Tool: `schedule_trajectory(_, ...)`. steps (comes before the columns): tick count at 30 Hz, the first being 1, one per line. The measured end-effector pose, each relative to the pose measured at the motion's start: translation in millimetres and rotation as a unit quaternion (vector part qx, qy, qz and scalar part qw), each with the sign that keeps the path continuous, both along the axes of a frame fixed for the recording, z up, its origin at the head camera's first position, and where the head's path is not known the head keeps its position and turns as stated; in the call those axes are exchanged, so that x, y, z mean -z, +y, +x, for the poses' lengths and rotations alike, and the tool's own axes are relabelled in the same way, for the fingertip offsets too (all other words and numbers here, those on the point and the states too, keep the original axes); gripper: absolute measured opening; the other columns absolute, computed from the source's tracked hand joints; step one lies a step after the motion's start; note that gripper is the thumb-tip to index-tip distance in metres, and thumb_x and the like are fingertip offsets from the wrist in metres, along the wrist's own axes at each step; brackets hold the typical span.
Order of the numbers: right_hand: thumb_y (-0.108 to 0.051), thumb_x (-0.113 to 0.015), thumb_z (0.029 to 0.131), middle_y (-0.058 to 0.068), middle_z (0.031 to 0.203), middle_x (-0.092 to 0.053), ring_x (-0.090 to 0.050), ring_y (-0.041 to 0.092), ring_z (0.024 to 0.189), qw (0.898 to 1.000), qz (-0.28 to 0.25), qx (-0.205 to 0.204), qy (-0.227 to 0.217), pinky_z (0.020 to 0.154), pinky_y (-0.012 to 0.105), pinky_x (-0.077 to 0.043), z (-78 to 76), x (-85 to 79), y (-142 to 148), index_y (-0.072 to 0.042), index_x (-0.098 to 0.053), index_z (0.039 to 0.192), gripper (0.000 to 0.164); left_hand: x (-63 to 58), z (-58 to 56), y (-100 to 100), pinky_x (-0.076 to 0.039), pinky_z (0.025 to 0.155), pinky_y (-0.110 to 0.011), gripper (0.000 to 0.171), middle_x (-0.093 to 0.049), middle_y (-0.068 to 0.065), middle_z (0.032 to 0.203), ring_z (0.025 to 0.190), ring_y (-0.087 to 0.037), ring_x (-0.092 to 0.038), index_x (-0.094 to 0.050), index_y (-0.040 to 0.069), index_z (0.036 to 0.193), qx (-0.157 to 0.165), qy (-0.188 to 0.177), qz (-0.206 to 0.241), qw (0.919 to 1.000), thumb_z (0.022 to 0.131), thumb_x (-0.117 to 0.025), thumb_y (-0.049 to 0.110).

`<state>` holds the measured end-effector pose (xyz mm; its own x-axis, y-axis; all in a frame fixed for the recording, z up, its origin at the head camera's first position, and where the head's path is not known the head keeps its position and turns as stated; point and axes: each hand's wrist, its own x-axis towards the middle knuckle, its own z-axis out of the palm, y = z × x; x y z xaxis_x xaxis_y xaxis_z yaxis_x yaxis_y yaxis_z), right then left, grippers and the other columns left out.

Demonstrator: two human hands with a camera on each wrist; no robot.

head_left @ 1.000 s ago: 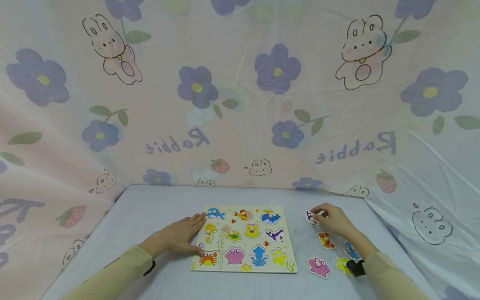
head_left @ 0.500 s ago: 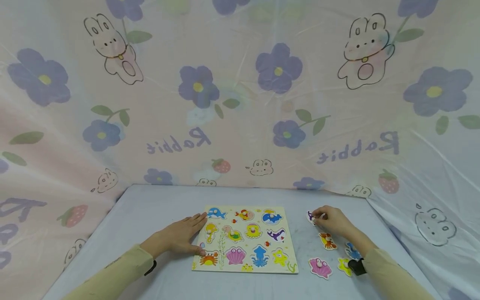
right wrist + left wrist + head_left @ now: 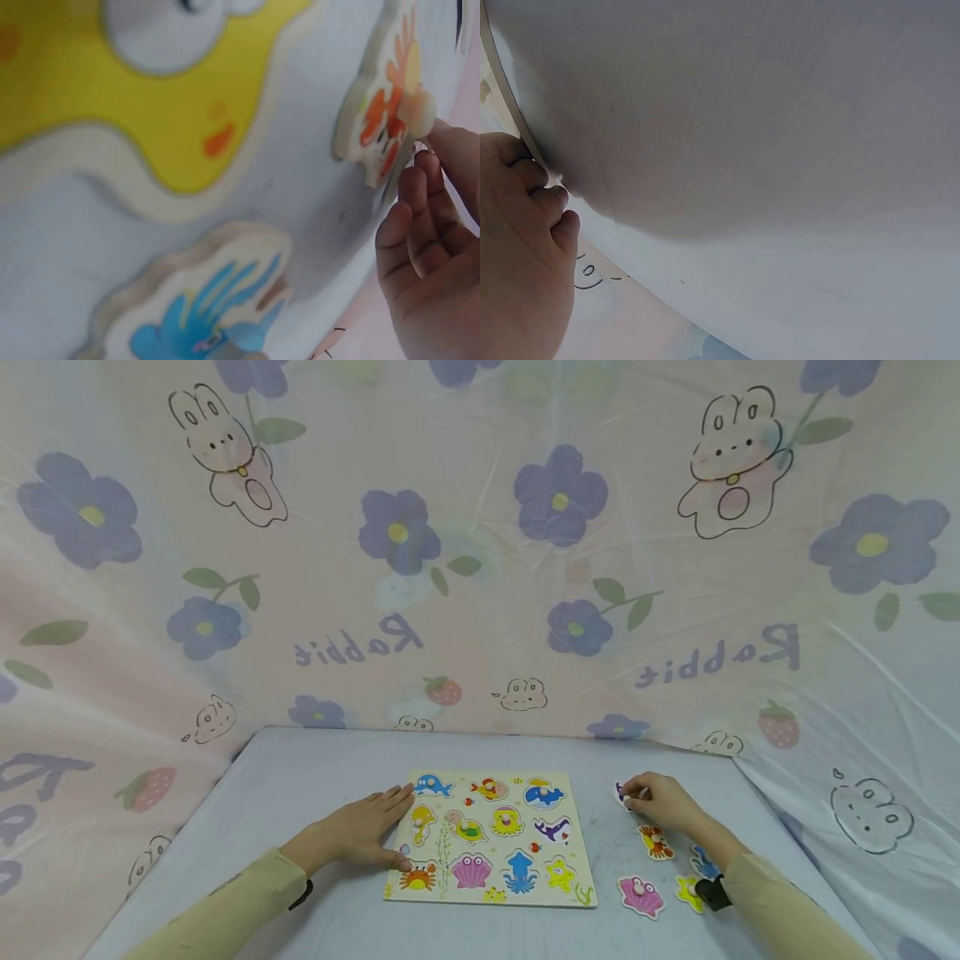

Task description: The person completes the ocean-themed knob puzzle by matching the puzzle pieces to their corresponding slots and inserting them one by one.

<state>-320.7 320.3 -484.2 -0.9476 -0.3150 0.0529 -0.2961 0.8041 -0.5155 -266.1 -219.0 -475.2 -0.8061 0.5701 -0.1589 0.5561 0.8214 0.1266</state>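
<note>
A pale puzzle board (image 3: 420, 897) with sea animals lies mid-table. My left hand (image 3: 367, 828) lies at its left side, fingers stretched along the edge and thumb near the crab picture. In the left wrist view, fingers (image 3: 551, 199) meet the board's thin edge (image 3: 514, 105). To the board's right, my right hand (image 3: 660, 802) pinches a purple whale puzzle piece (image 3: 619, 793), partly hidden by the fingertips. Just below that hand is the orange crab piece (image 3: 656, 842). The right wrist view shows the crab piece (image 3: 386, 112) close beside the fingers (image 3: 431, 225).
Loose pieces lie at right: a pink shell (image 3: 641, 897), a yellow star (image 3: 688, 893) and a blue piece (image 3: 703, 863), the last two partly behind the right wrist. Knobbed pieces, such as the octopus (image 3: 506, 821), sit in the board. A printed cloth (image 3: 480, 585) hangs behind the table.
The whale piece has turned slightly in my right fingers, and now less of it shows. My left hand stays at the board; the view has shifted a little.
</note>
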Motion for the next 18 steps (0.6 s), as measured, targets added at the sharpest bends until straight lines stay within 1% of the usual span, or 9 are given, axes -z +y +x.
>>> schedule_trajectory(14,-0.009,-0.072,0.097,0.0,0.096,-0.068,-0.058,0.016,0.081,1.0,0.003,0.018,-0.015,0.07,0.03,-0.054,-1.3,4.3,0.4,-0.006,-0.074,0.109,0.012,0.4,-0.4,-0.3,-0.029,0.125,-0.052,0.118,-0.022,-0.016,0.172,0.157,-0.037,-0.025,-0.029,-0.001,0.162,0.001,-0.002,0.002,1.0,0.084,-0.059,0.083)
schedule_trajectory(18,-0.009,-0.072,0.098,0.0,0.097,-0.067,-0.058,0.016,0.081,1.0,-0.003,0.024,-0.016,0.07,0.029,-0.054,-0.1,2.7,-1.0,-0.006,-0.074,0.109,0.011,0.4,-0.3,-0.6,-0.029,0.125,-0.052,0.118,-0.022,-0.015,0.172,0.157,-0.037,-0.025,-0.029,0.0,0.162,0.001,-0.002,0.002,1.0,0.084,-0.058,0.084)
